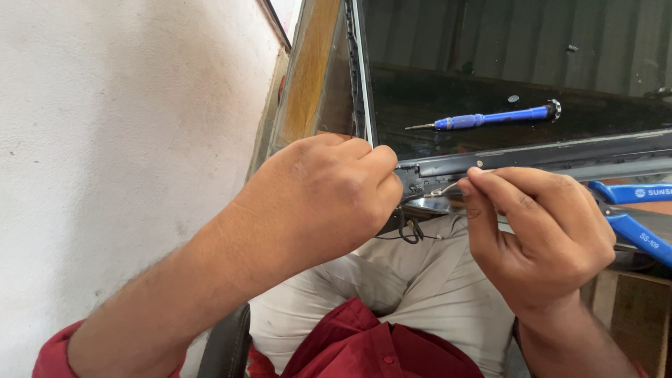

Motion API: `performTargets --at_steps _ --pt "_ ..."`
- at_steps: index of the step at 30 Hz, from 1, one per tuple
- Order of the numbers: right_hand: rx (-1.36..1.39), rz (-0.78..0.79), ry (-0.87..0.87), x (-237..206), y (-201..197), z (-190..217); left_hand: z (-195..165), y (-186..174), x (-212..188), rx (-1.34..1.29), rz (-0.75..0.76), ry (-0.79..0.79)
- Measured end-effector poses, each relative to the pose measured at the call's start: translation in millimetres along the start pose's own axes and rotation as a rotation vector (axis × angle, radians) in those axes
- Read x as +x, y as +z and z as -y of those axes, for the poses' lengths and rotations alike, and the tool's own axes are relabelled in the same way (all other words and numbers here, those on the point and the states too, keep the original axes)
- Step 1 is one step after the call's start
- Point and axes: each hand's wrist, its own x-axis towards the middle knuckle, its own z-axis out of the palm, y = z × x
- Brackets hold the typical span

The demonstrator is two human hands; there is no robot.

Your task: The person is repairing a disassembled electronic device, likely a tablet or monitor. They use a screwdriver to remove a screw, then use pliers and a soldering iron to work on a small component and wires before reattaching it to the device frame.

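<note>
My left hand (318, 199) is closed over the near left corner of a dark flat screen panel (504, 84), fingers curled onto its grey frame edge (532, 155). My right hand (539, 234) pinches a small thin metal piece (442, 189) between thumb and forefinger, its tip at the corner of the frame. Thin black wires (411, 231) hang below the corner, between both hands. The panel rests over my lap.
A blue precision screwdriver (490, 117) lies on the panel glass, with a small screw (513, 99) near it. Blue-handled cutters (633, 210) lie at the right on a wooden surface (637, 315). A white wall (119, 140) stands close on the left.
</note>
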Motion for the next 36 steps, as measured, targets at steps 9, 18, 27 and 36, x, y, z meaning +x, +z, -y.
performTargets --at_steps 9,18,27,36 --pt "-0.006 0.002 0.001 -3 0 1 3 1 -4 -0.033 -0.05 -0.012" --pt "-0.014 0.005 0.011 -9 2 1 9 3 -17 -0.075 -0.083 -0.032" --pt "-0.056 0.004 -0.041 -21 12 -4 15 19 -46 -0.24 -0.298 -0.033" --pt "-0.118 0.043 -0.204 -22 24 -9 30 36 -66 -0.241 -0.518 0.011"
